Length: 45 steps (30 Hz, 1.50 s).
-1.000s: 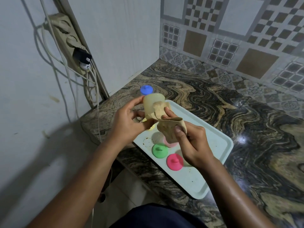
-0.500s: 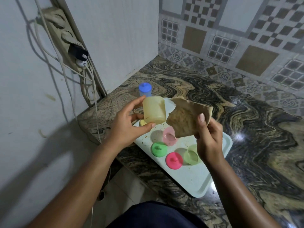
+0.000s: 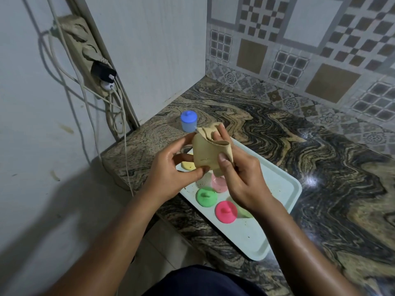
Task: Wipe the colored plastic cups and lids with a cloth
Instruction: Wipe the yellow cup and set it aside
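Note:
My left hand [image 3: 171,174] holds a pale yellow cup above the tray; a tan cloth [image 3: 205,152] covers almost all of the cup. My right hand [image 3: 239,180] grips the cloth, thumb on its outside and fingers tucked into the top. On the pale tray [image 3: 284,186] below lie a yellow lid [image 3: 187,165], a green lid [image 3: 206,197], a bright pink lid [image 3: 226,211], a light pink cup [image 3: 219,183] and a light green cup [image 3: 245,213], partly hidden by my right wrist. A blue cup with its lid [image 3: 188,121] stands on the counter behind.
The tray sits at the front left corner of a marbled stone counter [image 3: 310,159], near its edge. A power strip with a black plug [image 3: 100,71] and hanging cables hangs on the left wall. Patterned tiles back the counter.
The cloth, held open beside the cup half a second ago, is now wrapped over the cup. My right hand has moved left against it.

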Each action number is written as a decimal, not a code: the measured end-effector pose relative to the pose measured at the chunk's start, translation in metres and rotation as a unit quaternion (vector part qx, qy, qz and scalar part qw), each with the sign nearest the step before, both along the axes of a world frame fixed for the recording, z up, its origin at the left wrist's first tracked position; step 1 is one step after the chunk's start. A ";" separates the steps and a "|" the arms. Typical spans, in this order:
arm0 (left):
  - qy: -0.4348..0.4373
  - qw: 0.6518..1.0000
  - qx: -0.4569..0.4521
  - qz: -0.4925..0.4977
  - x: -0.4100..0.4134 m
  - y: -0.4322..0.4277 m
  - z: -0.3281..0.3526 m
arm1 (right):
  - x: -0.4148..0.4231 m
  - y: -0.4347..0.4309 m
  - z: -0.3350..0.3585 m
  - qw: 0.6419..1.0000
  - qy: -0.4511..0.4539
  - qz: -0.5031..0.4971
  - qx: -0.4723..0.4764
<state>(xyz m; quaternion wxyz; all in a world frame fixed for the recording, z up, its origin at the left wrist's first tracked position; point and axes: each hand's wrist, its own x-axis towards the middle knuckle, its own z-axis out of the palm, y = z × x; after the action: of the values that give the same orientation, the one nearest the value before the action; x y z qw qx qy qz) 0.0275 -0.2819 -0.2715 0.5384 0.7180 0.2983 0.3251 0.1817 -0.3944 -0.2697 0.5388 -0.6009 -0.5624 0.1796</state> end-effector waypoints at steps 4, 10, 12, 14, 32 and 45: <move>0.003 1.000 -0.007 0.021 -0.001 0.002 -0.003 | -0.002 -0.009 -0.006 1.000 0.005 0.007 -0.001; 0.001 0.999 -0.029 0.039 -0.004 0.009 0.001 | 0.000 -0.029 -0.020 0.999 -0.003 0.034 -0.006; -0.006 0.998 -0.039 0.040 -0.004 0.010 0.004 | 0.002 -0.035 -0.023 0.999 -0.001 0.036 -0.015; -0.023 0.998 -0.049 0.041 -0.004 0.011 0.004 | 0.002 -0.039 -0.023 0.999 0.029 0.041 -0.016; -0.029 0.998 -0.051 0.003 0.002 0.006 0.003 | -0.008 0.014 0.025 0.991 -0.113 0.023 0.065; -0.092 0.979 -0.178 -0.026 -0.003 0.007 0.012 | 0.005 0.004 -0.009 0.985 -0.136 0.028 0.100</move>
<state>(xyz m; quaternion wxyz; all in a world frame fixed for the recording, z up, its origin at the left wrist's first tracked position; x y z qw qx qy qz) 0.0248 -0.2748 -0.2593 0.6907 0.5852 0.2816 0.3180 0.1863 -0.3907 -0.2787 0.5099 -0.5466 -0.6621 0.0542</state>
